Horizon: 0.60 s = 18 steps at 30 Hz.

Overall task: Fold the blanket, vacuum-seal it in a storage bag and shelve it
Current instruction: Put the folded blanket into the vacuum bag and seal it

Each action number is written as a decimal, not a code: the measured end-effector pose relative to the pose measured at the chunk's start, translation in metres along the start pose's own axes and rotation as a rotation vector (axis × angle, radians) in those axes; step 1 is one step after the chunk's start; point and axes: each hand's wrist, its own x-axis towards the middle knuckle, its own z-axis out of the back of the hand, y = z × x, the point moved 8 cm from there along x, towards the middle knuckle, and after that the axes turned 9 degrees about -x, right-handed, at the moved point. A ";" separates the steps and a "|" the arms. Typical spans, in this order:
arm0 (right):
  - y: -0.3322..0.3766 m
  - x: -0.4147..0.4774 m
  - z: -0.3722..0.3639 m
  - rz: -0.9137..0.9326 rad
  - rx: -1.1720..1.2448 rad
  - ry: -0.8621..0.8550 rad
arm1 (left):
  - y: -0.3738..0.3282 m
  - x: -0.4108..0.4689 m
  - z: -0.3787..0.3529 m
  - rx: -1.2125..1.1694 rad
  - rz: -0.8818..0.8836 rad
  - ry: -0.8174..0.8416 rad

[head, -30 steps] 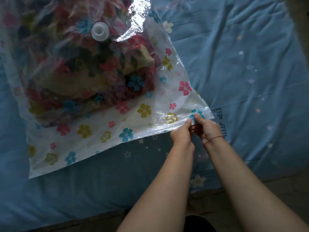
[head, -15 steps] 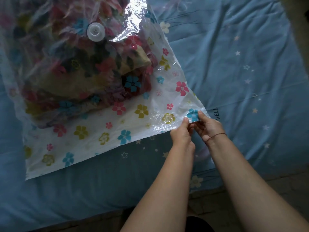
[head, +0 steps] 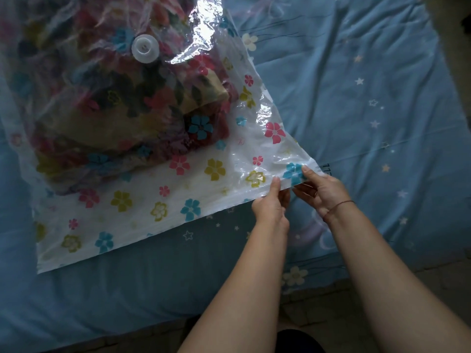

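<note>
The folded blanket lies inside the storage bag on the bed, bulging under the white valve. Nearer the person and right of the valve, the left hand and right hand each pinch the bag's seal strip, almost touching. The step looks like closing the zip (no slider is visible). Next, the pinch should probably run leftward along the strip, pressing it flat.

Left hand, right hand — on bag

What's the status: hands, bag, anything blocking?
Left hand and right hand both pinch the storage bag at its near edge, right corner. It holds the blanket, lies on the bed. Nothing across that edge.
</note>
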 end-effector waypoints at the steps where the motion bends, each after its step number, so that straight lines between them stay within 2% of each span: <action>1: 0.000 -0.001 0.000 -0.003 0.006 0.011 | -0.001 -0.001 -0.001 0.005 -0.006 -0.014; 7: 0.006 -0.003 -0.002 -0.005 -0.002 0.036 | -0.003 -0.001 -0.007 0.023 -0.025 -0.046; 12: 0.006 -0.001 -0.002 0.019 -0.023 0.009 | 0.014 -0.004 -0.016 0.131 0.054 0.084; 18: 0.001 0.001 -0.006 0.048 0.090 -0.067 | 0.016 -0.003 -0.017 0.108 0.016 0.043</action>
